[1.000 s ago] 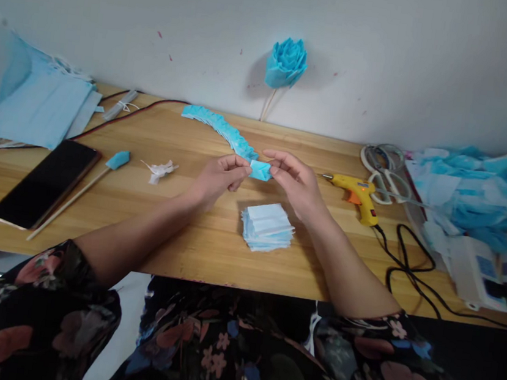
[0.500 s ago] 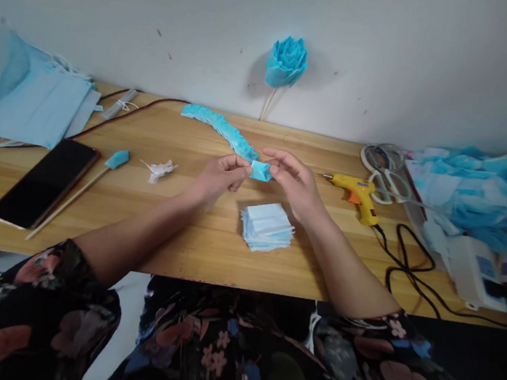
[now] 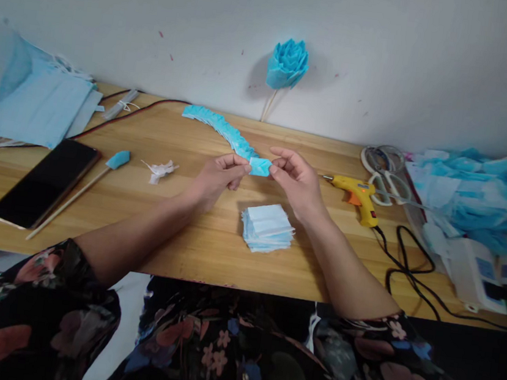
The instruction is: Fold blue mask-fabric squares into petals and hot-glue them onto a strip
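Note:
Between my hands is a small folded piece of blue mask fabric (image 3: 260, 167). My left hand (image 3: 218, 178) pinches its left end between thumb and fingers. The right end is pinched by my right hand (image 3: 298, 182), one finger standing apart above it. Just beyond the hands, a curved row of overlapping folded blue pieces (image 3: 222, 126) lies on the wooden table (image 3: 200, 245). A stack of pale blue fabric squares (image 3: 267, 227) sits closer to me, below the held piece.
Left: blue masks (image 3: 42, 102), a phone (image 3: 45, 184), a stick with a blue tip (image 3: 82, 193), white scraps (image 3: 160, 170). A blue fabric flower (image 3: 288, 65) leans at the wall. Right: a yellow glue gun (image 3: 357, 196), scissors (image 3: 390, 185), blue scraps (image 3: 470, 192), a white box (image 3: 478, 273).
The folded piece has turned slightly in my fingers, and its crease lines now face me more flatly. Both hands keep their pinch in nearly the same place.

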The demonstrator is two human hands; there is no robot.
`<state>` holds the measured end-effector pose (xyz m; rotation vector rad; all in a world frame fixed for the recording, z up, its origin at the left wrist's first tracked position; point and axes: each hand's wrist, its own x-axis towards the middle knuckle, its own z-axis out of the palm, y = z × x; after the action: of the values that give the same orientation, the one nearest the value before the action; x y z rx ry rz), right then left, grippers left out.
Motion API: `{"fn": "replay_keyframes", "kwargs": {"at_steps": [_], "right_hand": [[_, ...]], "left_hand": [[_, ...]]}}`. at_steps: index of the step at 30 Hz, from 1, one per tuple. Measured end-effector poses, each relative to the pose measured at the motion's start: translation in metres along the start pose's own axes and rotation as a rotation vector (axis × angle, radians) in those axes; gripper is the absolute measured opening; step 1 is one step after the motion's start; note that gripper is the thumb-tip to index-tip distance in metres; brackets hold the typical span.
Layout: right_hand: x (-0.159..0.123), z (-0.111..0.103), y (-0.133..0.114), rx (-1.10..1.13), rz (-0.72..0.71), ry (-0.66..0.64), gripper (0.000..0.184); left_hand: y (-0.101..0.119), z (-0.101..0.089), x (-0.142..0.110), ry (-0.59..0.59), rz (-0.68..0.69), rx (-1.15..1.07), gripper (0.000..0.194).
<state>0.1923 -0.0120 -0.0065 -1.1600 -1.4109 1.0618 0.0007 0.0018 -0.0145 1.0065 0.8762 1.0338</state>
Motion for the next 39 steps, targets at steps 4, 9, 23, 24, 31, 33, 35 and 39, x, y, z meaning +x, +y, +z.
{"fn": "replay_keyframes", "kwargs": {"at_steps": [4,9,23,24,31,33,35,39], "right_hand": [[0.005,-0.006,0.0,-0.008,0.009,0.107,0.038],[0.017,-0.028,0.004,0.046,0.036,0.188,0.031],[0.016,-0.027,0.019,-0.017,0.178,-0.023,0.033],[0.016,-0.027,0.021,-0.053,0.163,-0.032,0.031],[0.016,-0.024,0.015,-0.449,-0.098,0.051,0.017],[0.018,-0.038,-0.001,-0.51,-0.173,0.138,0.019],[0.016,-0.062,-0.022,-0.558,-0.197,0.246,0.022],[-0.008,-0.127,-0.053,-0.742,-0.149,0.384,0.024]], "left_hand": [[0.004,-0.003,0.001,0.001,0.008,0.022,0.019],[0.013,-0.007,0.005,0.106,0.017,0.039,0.019],[0.012,-0.011,0.006,0.111,0.029,0.063,0.011],[0.012,-0.011,0.006,0.109,0.031,0.069,0.011],[0.011,-0.011,0.006,0.094,0.052,0.1,0.014],[0.011,-0.012,0.006,0.098,0.052,0.1,0.015],[0.01,-0.013,0.007,0.098,0.055,0.095,0.016],[0.008,-0.015,0.007,0.069,0.086,0.088,0.017]]}}
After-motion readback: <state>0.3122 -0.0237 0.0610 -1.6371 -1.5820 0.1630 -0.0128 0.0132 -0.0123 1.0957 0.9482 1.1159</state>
